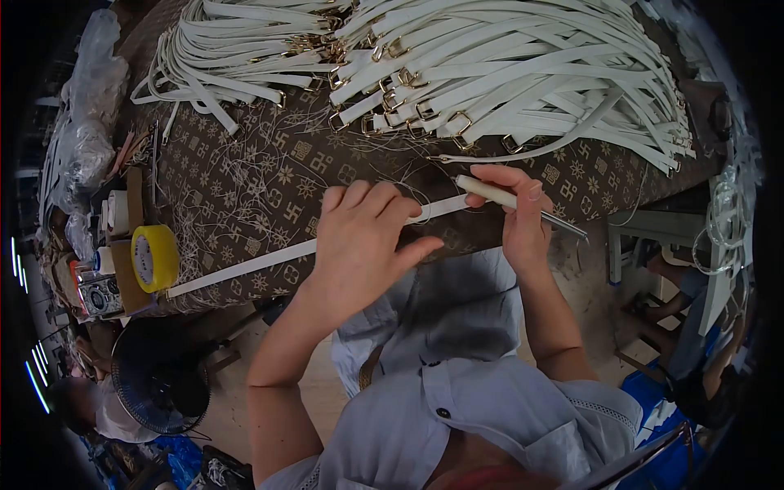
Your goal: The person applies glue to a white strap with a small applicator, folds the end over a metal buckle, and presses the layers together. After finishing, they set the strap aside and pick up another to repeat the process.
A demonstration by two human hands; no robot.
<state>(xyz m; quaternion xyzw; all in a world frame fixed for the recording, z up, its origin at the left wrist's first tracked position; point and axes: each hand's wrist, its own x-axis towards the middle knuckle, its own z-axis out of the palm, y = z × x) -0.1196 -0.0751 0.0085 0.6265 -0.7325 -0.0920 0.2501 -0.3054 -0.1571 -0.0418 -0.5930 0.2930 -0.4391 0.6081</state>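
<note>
A narrow white strap point(253, 267) lies slantwise along the near edge of the patterned cloth. My left hand point(359, 237) rests over its middle, palm down, with the fingers slightly bent and the thumb spread away. Between the thumb and fingers of my right hand point(529, 220) is a pen-like tool point(485, 191) with a cream-coloured cylindrical end and a thin metal shaft pointing right. Its exact kind is not clear. The strap's right end passes close to the right hand, and whether they touch is hidden. Loose pale threads point(245, 175) are scattered beyond the left hand.
Piles of white buckled straps point(523, 73) cover the far side of the table. A yellow tape roll point(155, 258) stands at the left edge, near a small radio-like device point(100, 296). A fan point(161, 376) is below left. Other people are partly visible at both sides.
</note>
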